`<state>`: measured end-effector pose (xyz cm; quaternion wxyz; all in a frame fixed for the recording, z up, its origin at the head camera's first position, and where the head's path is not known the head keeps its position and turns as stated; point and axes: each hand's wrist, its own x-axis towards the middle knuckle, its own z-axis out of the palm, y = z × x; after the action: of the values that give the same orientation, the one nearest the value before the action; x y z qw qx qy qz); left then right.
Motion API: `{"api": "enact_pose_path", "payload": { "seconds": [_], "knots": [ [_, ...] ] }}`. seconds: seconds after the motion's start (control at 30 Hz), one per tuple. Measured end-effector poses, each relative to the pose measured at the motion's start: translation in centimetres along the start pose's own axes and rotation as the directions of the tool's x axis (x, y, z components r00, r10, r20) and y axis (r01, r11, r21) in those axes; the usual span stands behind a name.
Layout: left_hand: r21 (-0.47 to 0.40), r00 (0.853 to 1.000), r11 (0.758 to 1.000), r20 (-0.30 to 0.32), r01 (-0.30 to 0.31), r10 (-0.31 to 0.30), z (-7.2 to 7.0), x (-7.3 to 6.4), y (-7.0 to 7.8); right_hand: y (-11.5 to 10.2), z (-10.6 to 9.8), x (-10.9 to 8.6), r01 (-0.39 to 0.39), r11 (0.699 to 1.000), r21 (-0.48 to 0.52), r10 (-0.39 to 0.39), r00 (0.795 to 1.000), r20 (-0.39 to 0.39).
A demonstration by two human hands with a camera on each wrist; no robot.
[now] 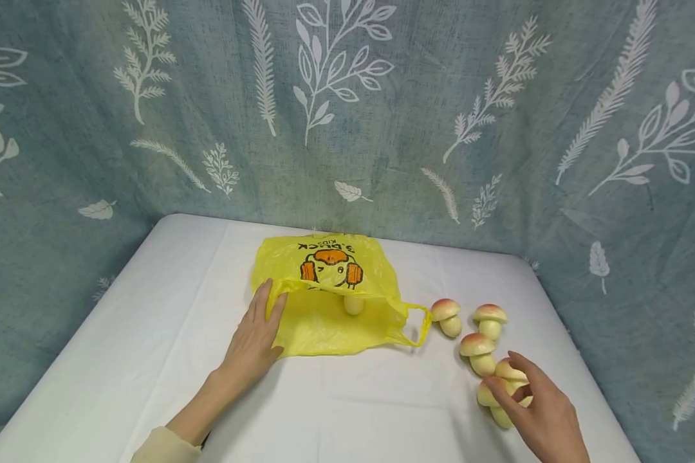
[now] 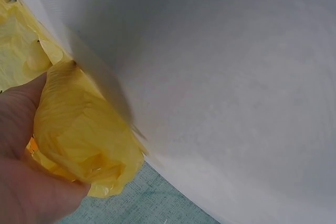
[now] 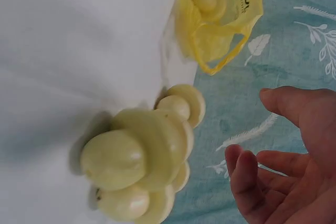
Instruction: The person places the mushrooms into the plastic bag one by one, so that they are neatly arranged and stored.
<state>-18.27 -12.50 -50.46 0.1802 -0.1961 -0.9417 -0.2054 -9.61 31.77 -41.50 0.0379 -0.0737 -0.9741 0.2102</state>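
Smooth, pale-yellow, mushroom-shaped pieces with red-tinged caps (image 1: 477, 345), crowded together on the white cloth-covered surface (image 1: 353, 411) beside and partly behind the right hand (image 1: 547, 411), with thumb and fingers wide apart and nothing between. Likeliest trouble: nudging a rounded neighbour into a roll, given such tight crowding. Farther left, the left hand (image 1: 255, 337), fingers spread at the mouth of a thin yellow plastic bag (image 1: 313, 329). Could sag closed with any easing of that spread, being so limp; could also snag at the looped yellow handle (image 1: 426, 326) near the pieces. From the right wrist, a strip of leaf-printed blue-green curtain (image 3: 223, 111) between fingers and pieces, masked by overlap in the head view. From the left wrist, crumpled plastic between thumb and fingers. Only from the head, the whole duck print (image 1: 331, 267).
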Motion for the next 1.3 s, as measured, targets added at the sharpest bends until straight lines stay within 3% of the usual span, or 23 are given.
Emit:
{"api": "enact_pose_path", "payload": {
  "seconds": [0.23, 0.47, 0.9, 1.13, 1.3],
  "knots": [
    [-0.011, 1.0, 1.0, -0.002, 0.009, -0.009, -0.1, 0.1, 0.0, 2.6, 0.7, -0.2, -0.027, 0.996, -0.085, 0.03, 0.999, 0.029],
    [-0.003, 1.0, 1.0, -0.006, -0.003, 0.003, 0.2, -0.2, 0.1, 5.1, 1.6, -0.5, -0.123, 0.984, -0.128, 0.141, 0.98, 0.14],
    [0.01, 1.0, 1.0, 0.001, 0.002, -0.002, 0.0, 0.0, 0.0, 6.7, 3.4, -0.2, -0.106, 0.986, -0.129, 0.129, 0.974, 0.184],
    [0.013, 1.0, 1.0, 0.015, 0.016, -0.016, 0.0, 0.0, 0.0, 7.2, 4.2, -0.4, -0.086, 0.989, -0.118, 0.102, 0.985, 0.137],
    [0.011, 1.0, 1.0, 0.016, 0.016, -0.016, 0.0, 0.0, 0.0, 7.5, 4.6, -0.3, -0.093, 0.991, -0.1, 0.107, 0.984, 0.145]
  ]
}}
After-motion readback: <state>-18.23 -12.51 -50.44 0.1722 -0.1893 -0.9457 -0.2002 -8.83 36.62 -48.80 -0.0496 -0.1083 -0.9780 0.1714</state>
